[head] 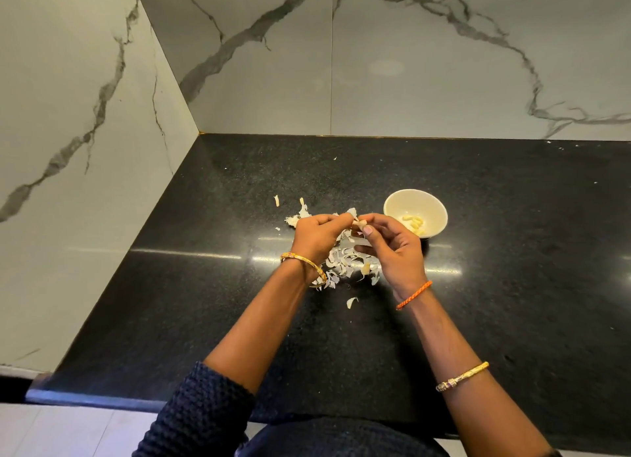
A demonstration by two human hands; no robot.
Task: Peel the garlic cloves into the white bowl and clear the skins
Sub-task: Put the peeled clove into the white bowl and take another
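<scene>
Hands meet over the black countertop [512, 251], both raised a little above it. The left hand [317, 234] curls its fingers and pinches one end of a garlic clove [361, 223]; the right hand [392, 248] pinches the other end between thumb and fingertips. Only a sliver of that clove shows between the two hands, so how much skin remains on it cannot be told.

One white bowl [415, 213] stands on the counter just beyond the right hand, whose knuckles cover part of its near rim. Inside lie peeled cloves [415, 222], about four or five, lumped together and hard to count exactly.

Garlic skins [345, 262] lie scattered on the counter beneath and between the wrists, too many and too overlapped to count; part of the heap is hidden by the left hand. A few lie apart: one loose skin [351, 302] nearer the person, and one small scrap [277, 200] on the far left side of the heap.

Three wrist ornaments show: a gold bangle [304, 263] on the left wrist, an orange thread [414, 295] on the right wrist, and a second gold bangle [462, 376] farther up the right forearm. A dark knitted sleeve [205, 412] covers the left upper arm, cut off by the bottom edge.
</scene>
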